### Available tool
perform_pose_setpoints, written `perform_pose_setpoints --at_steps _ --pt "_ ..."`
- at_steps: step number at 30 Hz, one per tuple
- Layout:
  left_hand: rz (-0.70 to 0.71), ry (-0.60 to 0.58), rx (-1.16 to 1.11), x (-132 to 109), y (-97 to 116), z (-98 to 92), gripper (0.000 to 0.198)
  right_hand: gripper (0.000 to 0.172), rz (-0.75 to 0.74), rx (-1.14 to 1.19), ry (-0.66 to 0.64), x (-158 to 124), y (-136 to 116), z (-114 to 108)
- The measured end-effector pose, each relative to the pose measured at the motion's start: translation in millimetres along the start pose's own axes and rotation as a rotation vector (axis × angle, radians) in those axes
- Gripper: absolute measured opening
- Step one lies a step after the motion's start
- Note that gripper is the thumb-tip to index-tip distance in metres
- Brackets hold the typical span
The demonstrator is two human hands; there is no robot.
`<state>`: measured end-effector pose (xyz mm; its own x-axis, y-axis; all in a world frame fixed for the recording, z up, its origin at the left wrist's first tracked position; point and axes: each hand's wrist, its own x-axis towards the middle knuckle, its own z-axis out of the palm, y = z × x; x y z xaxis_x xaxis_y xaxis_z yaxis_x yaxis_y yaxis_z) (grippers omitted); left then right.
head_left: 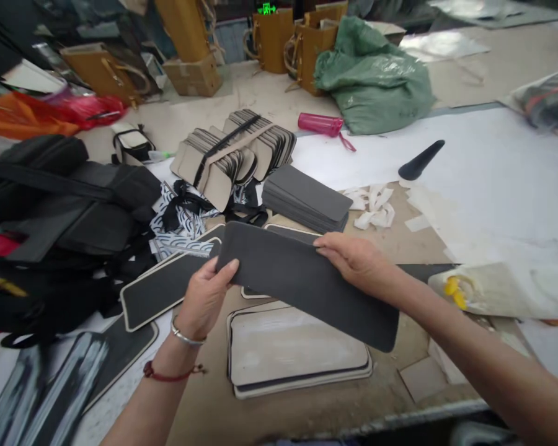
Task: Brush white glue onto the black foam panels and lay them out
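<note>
I hold a long dark grey foam strip (307, 282) with rounded corners above the table. My left hand (204, 297) pinches its left end, thumb on top. My right hand (358, 260) grips its upper edge further right, fingers curled over it. Under the strip lies a stack of flat cream-faced panels (297, 356) with dark edges. A black panel with a cream border (162, 291) lies just left of my left hand.
A stack of grey foam strips (307, 198) and a banded bundle of panels (235, 155) sit further back. Black bags (60, 204) crowd the left. A green plastic sack (372, 74), a pink bottle (320, 124) and brown bags stand at the back; white paper (483, 173) covers the right.
</note>
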<state>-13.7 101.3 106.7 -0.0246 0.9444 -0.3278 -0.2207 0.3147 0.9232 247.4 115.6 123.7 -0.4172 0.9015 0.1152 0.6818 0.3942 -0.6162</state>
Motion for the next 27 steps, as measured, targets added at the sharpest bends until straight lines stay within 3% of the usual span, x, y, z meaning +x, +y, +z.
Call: perform_pose_setpoints --at_steps 5,7,9,12,18,22,27 --pt "-0.176 0.115 -0.057 -52.7 -26.6 -28.3 0.043 0.019 0.403 0.369 -0.439 -71.7 -9.7 28.7" --pt "-0.25 0.144 -0.067 -72.1 -42.9 -40.0 0.047 0.023 0.507 0.485 -0.51 -107.3 -18.2 43.4" --pt "-0.312 0.12 -0.075 -89.4 -59.2 -49.5 0.048 0.028 0.594 0.515 -0.425 -138.7 -29.8 57.2" --pt "-0.387 0.062 -0.121 -109.4 -76.5 -57.5 0.049 0.028 0.656 0.351 -0.231 -173.3 -52.6 71.9" --pt "-0.44 0.013 -0.241 -128.0 -80.3 -65.3 0.046 0.025 0.437 -0.076 0.079 -211.7 -93.1 84.7" --pt "-0.416 -0.04 -0.162 -132.5 -74.4 -69.0 0.043 0.024 0.35 -0.165 0.212 -220.1 -88.9 87.3" --pt "-0.302 -0.072 0.275 -138.8 -75.4 -65.5 0.044 0.023 0.319 -0.162 0.182 -227.5 -67.6 76.6"
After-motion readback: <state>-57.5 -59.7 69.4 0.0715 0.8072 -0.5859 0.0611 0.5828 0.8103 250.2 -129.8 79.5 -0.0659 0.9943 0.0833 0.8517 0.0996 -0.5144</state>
